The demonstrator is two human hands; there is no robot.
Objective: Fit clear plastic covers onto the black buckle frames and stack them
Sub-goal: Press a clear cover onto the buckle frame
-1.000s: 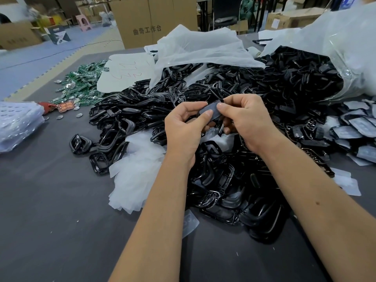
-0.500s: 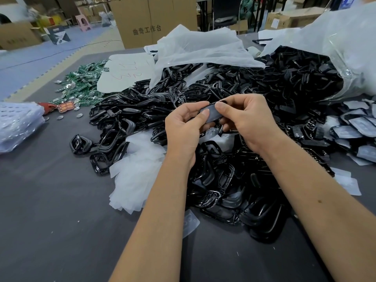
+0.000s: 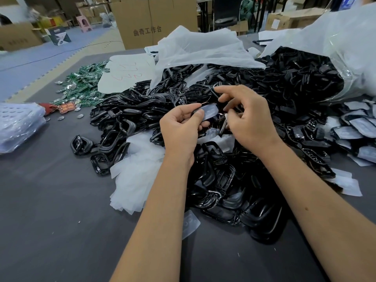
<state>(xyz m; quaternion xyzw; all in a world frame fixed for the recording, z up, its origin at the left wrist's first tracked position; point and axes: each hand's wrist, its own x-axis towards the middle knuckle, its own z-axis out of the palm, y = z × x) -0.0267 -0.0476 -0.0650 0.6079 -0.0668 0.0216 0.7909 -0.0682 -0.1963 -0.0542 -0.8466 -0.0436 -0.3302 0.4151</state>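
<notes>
A left hand (image 3: pixel 181 127) pinches a covered buckle (image 3: pixel 205 111) above the bench's (image 3: pixel 50 210) black pile (image 3: pixel 244 123); the right hand (image 3: pixel 247 119) hovers loose, fingers released.

Glossy black plastic buckle frames (image 3: pixel 213 180) heaped on matt grey table (image 3: pixel 50 220).

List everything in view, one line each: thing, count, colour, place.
buckle frames: many, black, heaped mid-table
held frame with clear cover: one, in left hand
covered frames: several, right edge
loose covers: pile, translucent white, left of heap
circuit boards: many, green, far left
plastic bags: two, whitish, behind heap
cardboard box: one, brown, beyond table
table: one, dark grey
left hand: grips held frame
right hand: fingers loose, beside frame
</notes>
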